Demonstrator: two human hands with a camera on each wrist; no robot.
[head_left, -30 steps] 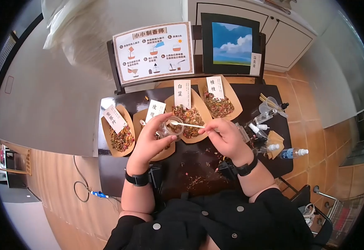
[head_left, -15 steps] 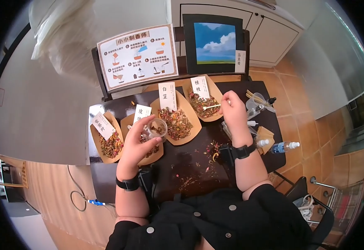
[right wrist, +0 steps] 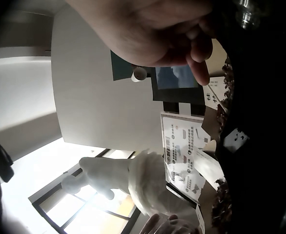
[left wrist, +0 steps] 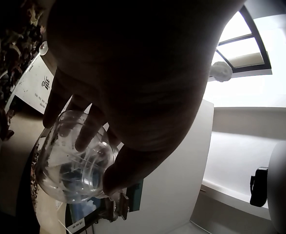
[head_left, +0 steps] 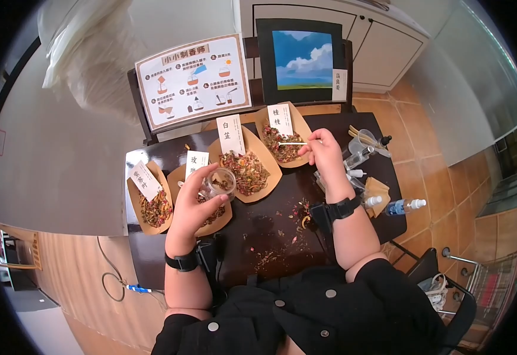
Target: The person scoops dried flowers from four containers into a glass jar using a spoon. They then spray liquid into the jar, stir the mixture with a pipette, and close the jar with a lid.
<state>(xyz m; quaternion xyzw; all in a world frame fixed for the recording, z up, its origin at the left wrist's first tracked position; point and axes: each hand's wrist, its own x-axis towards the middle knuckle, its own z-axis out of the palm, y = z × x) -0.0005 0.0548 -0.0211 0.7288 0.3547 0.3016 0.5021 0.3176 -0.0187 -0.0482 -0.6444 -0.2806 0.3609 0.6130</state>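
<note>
My left hand [head_left: 192, 208] grips a clear jar [head_left: 222, 181] holding a little dried material, its mouth tilted toward the camera. The left wrist view shows the fingers and thumb around the jar [left wrist: 77, 161]. My right hand [head_left: 328, 160] pinches the end of a small white spoon [head_left: 294, 144]. The spoon's tip lies at the dried petals in the far right paper tray [head_left: 303, 118]. In the right wrist view, the spoon's thin handle [right wrist: 215, 96] extends from the fingers of my right hand [right wrist: 157, 36]. A bigger tray [head_left: 271, 186] of dried mix stands between the hands.
Two more labelled trays stand at the left, one [head_left: 133, 201] at the table's edge. Spray bottles [head_left: 405, 206], small vials and a plastic cup [head_left: 362, 141] stand on the right. Loose crumbs lie on the dark table [head_left: 241, 260]. Behind are an instruction card [head_left: 193, 83] and a picture [head_left: 303, 59].
My right hand has moved the spoon from the jar's mouth to the far right tray. The view has shifted, and the left hand keeps its grip on the jar.
</note>
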